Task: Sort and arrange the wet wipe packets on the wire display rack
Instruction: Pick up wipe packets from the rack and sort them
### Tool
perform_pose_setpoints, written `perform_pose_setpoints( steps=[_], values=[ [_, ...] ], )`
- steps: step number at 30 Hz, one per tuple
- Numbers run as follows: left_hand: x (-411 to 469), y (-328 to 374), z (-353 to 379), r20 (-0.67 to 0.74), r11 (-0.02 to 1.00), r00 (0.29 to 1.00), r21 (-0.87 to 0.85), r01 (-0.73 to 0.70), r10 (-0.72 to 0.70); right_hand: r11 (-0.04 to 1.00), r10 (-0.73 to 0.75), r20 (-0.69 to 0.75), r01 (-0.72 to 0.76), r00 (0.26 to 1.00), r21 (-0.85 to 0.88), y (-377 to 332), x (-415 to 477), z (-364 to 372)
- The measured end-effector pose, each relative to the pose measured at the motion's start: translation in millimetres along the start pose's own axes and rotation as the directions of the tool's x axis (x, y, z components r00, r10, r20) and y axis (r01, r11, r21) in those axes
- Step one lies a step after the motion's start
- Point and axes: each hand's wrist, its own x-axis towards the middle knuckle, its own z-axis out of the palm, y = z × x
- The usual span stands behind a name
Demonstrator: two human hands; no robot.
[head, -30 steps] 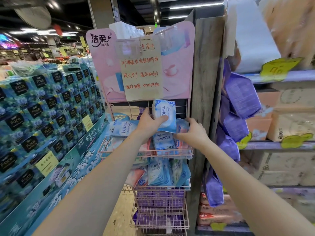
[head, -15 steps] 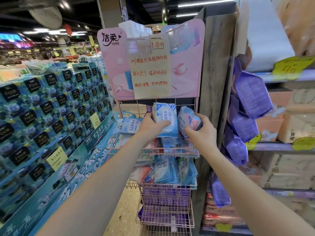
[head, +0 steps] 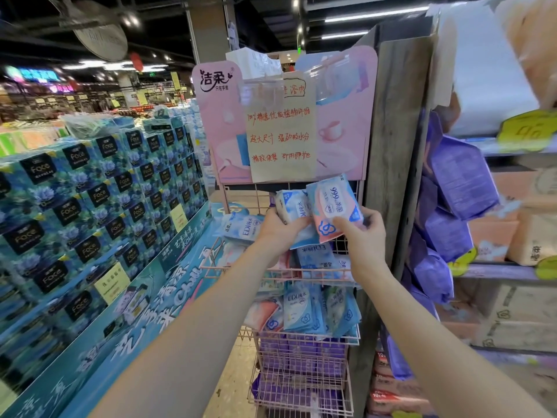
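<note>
A pink wire display rack [head: 304, 274] stands against a wooden post, its baskets filled with wet wipe packets. Above the top basket my left hand [head: 278, 229] grips a blue-and-white packet [head: 291, 206]. Beside it, my right hand [head: 366, 229] pinches a pink-and-blue packet [head: 333, 206] marked 999, tilted and overlapping the blue one. More blue packets [head: 316, 259] lie in the top basket under my hands. The second basket [head: 307, 334] holds several upright blue and pink packets [head: 301, 309]. Purple packs [head: 301, 354] fill the lower baskets.
A pink header board [head: 343, 122] with a handwritten paper sign tops the rack. Stacked blue tissue boxes [head: 90, 200] form a wall on the left. On the right, purple bags [head: 461, 176] hang beside shelves [head: 497, 271] of tissue packs. A wooden post [head: 398, 131] borders the rack.
My right hand has lifted the pink-and-blue packet out of the top basket and brought it up against the blue packet in my left hand. The view has moved closer to the rack.
</note>
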Motion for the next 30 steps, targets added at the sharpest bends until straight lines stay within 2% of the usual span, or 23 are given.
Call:
perform_pose_setpoints(
  steps=[5,7,11,15,20,27,30],
  values=[
    [1,1,-2,0.027,0.992,0.999,-0.125,0.026,-0.023,0.990,0.116,0.170,-0.127,0.979,0.059,0,13,-5],
    [2,2,-3,0.071,0.990,0.997,-0.135,0.046,-0.036,0.982,0.154,0.247,-0.176,0.957,0.068,1,15,-9],
    [-3,11,-1,0.188,0.936,0.978,-0.319,0.147,-0.090,0.971,0.172,0.325,-0.215,0.930,0.103,2,15,-9],
    [-12,14,3,0.146,0.976,0.988,-0.203,0.073,-0.043,0.976,0.154,0.349,-0.198,0.924,0.091,1,17,-9],
    [-8,12,5,0.149,0.977,0.987,-0.194,0.083,-0.054,0.979,0.147,0.362,-0.187,0.920,0.079,-2,19,-14],
    [10,-1,16,0.237,0.966,0.968,-0.214,0.141,-0.089,0.929,0.198,0.340,-0.287,0.919,0.233,1,18,-16],
    [-7,15,19,0.306,0.967,0.949,-0.211,0.144,-0.075,0.931,0.199,0.349,-0.288,0.916,0.223,2,16,-15]
  ],
)
